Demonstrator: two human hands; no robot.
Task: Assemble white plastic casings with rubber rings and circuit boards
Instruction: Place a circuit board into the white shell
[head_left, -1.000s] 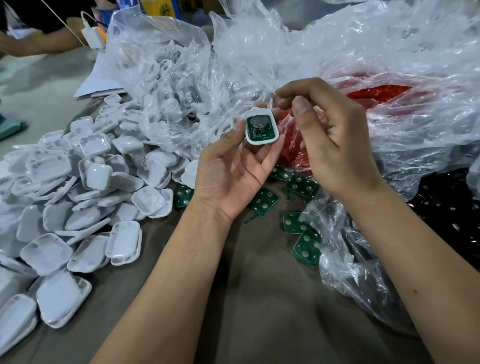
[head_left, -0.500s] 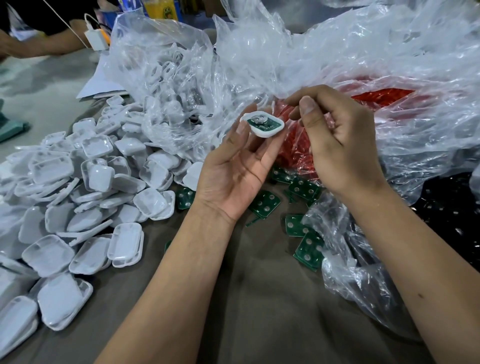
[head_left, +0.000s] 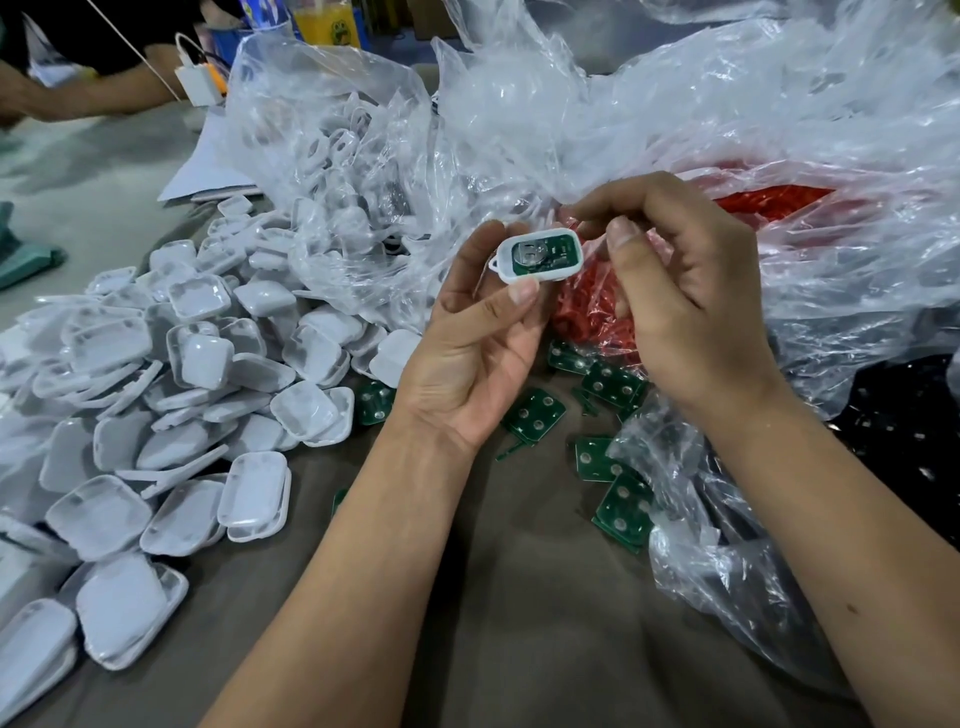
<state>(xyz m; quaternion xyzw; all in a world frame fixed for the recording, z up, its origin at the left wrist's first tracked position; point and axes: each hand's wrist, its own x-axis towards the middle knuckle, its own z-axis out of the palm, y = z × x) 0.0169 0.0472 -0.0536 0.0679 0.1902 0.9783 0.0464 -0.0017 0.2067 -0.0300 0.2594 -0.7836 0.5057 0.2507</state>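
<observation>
My left hand holds a white plastic casing between thumb and fingers, its open side facing me. Inside the casing sit a green circuit board and a round silver cell. My right hand hovers just right of the casing with curled fingers, thumb pressed against the index finger; I see nothing between them. Loose green circuit boards lie on the brown table under my hands. A big heap of white casings covers the table's left side.
A plastic bag of red parts lies behind my right hand, and a clear bag of white parts sits behind the heap. Black parts lie at far right. Another person's arm rests at top left.
The casing has turned in my left hand from upright to lying sideways, and the thumb now presses its lower edge. My right hand stayed close beside it.
</observation>
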